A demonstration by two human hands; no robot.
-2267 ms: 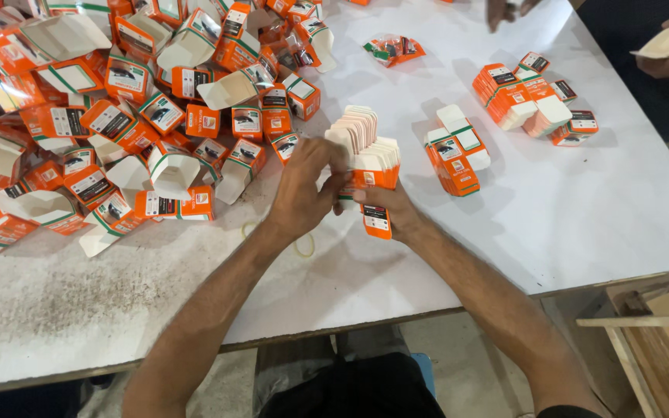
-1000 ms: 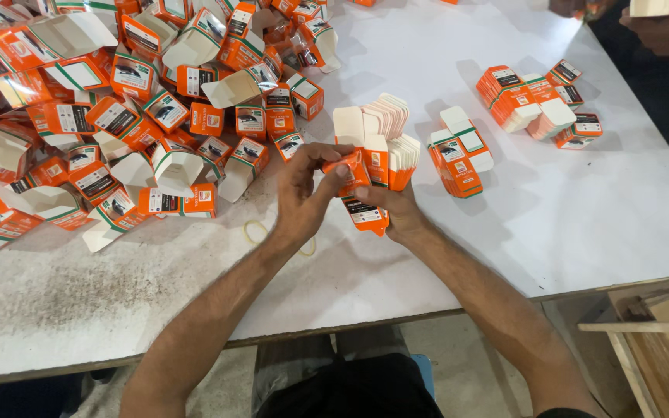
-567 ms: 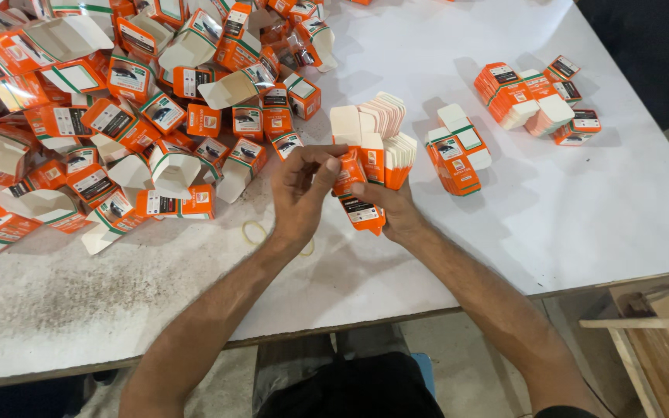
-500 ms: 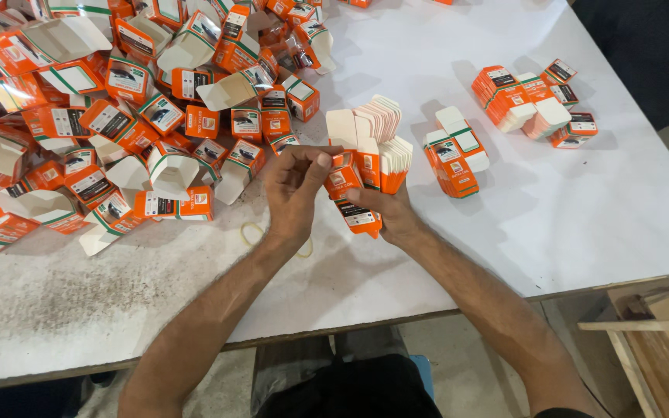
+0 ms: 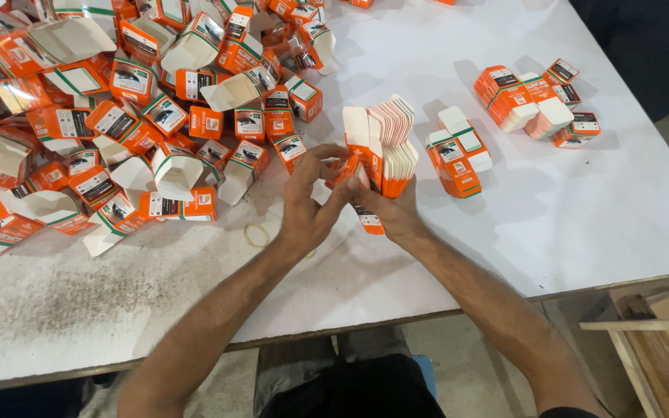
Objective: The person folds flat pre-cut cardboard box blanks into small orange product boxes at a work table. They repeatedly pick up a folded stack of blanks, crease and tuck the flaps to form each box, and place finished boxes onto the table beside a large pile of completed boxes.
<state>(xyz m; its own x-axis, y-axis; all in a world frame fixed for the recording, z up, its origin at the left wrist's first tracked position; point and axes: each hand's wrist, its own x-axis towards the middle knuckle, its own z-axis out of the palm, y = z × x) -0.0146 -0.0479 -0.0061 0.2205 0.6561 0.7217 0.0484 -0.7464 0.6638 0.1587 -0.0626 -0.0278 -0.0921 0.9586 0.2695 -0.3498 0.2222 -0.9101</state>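
My right hand [image 5: 390,210] grips a stack of flattened orange-and-white cartons [image 5: 385,147], their pale end flaps fanned upward. My left hand [image 5: 310,203] is at the stack's left side, fingers pinching the front carton. Both hands hover just above the white table [image 5: 567,217], near its front edge. A big heap of opened orange cartons [image 5: 118,116] lies to the left of my hands. A tan rubber band [image 5: 257,234] lies on the table beside my left wrist.
A small bundle of flat cartons [image 5: 457,155] lies just right of the held stack. Another pile of flat cartons [image 5: 536,104] sits farther right. The table's left front is smudged dark grey. A wooden frame [image 5: 652,340] stands below the right corner.
The held stack has shifted slightly right and its flaps have fanned out wider. My left fingers have moved onto the front carton. Another person's hands at the far right are gone from view.
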